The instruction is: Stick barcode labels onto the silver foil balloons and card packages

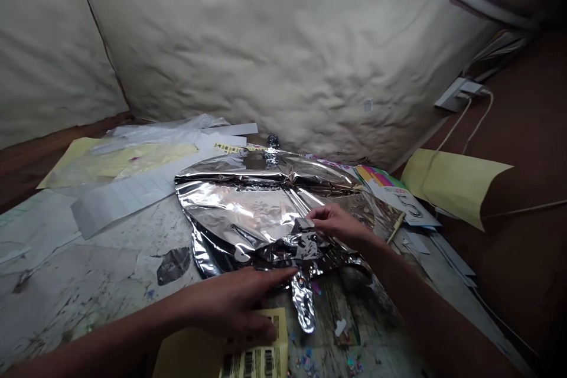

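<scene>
A flat, shiny silver foil balloon lies on the worktable, its crinkled neck pointing toward me. More foil shows beneath its near left edge. My right hand has its fingers curled together, pinching a raised fold of foil near the front. Stretched forward, the index finger of my left hand touches the foil's near edge beside the neck. The left thumb is spread away from it, over a yellow sheet of barcode labels.
Clear plastic and paper sheets are piled at the left. Printed packets lie at the right, near a hanging yellow sheet and a power socket with cables. Small shiny bits are scattered at the front. A covered wall stands behind.
</scene>
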Motion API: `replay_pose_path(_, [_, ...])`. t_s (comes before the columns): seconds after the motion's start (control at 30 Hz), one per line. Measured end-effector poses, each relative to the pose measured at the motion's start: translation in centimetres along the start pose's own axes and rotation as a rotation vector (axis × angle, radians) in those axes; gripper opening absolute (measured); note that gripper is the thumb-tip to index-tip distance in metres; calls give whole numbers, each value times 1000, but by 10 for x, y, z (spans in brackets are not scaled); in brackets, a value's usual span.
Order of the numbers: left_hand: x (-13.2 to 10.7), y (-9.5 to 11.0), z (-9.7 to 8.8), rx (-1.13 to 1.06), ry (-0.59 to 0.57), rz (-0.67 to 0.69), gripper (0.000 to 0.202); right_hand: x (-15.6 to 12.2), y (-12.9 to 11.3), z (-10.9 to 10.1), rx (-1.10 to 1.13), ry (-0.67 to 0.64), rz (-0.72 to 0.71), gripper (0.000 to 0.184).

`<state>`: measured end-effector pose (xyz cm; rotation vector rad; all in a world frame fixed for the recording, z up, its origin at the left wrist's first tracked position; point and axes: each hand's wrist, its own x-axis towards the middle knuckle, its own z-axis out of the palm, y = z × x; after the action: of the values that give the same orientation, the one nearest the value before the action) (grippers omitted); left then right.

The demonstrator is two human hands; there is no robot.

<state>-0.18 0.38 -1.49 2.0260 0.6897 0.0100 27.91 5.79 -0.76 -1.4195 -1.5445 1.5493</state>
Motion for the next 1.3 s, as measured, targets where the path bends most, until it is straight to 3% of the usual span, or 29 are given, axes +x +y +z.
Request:
replay_pose_path(0.17, [3, -6, 6, -225, 76, -148, 91, 37, -49, -14, -314, 22, -124, 21])
replay_pose_path(0.27, [5, -5, 10, -311, 61, -196, 94, 81, -86, -36, -431, 254, -156, 13])
replay_pose_path(0.4, [5, -2, 10, -264, 97, -225, 88, 147, -127, -64, -487, 571, -274, 12])
replay_pose_path(0.5, [3, -2, 7, -203, 111, -222, 92, 183, -137, -64, -550, 683, -330, 15])
replay_pose_path(0.57, [2, -3, 3, -167, 103, -184, 92, 196, -130, -52, -579, 681, -340, 18])
replay_pose_path(0.63, [3, -7, 0, -206, 18, -123, 90, 203, -116, -36, -591, 634, -336, 19])
replay_pose_path(0.7, [4, -10, -4, -318, -80, -52, 82, 203, -101, -21, -589, 560, -330, 20])
replay_pose_path(0.77, [5, -13, -8, -493, -81, 5, 69, 197, -90, -11, -571, 498, -340, 18])
replay_pose_path(0.87, [8, -13, -18, -746, 198, 39, 53, 173, -86, -4, -518, 461, -382, 29])
replay_pose_path(0.97, [11, -16, -27, -920, 539, 48, 51, 128, -83, 7, -440, 368, -409, 33])
replay_pose_path(1.03, [14, -20, -30, -980, 686, 75, 52, 91, -76, 21, -339, 151, -390, 41])
replay_pose_path(1.07, [15, -22, -31, -986, 740, 89, 52, 74, -70, 28, -213, -78, -342, 44])
replay_pose_path(1.1, [16, -23, -32, -981, 779, 101, 50, 58, -64, 35, -117, -219, -291, 48])
replay_pose_path(1.17, [16, -24, -33, -956, 803, 112, 49, 38, -51, 48, -5, -302, -239, 54])
replay_pose_path(1.3, [15, -22, -35, -892, 771, 95, 48, 35, -35, 58, 42, -254, -212, 40])
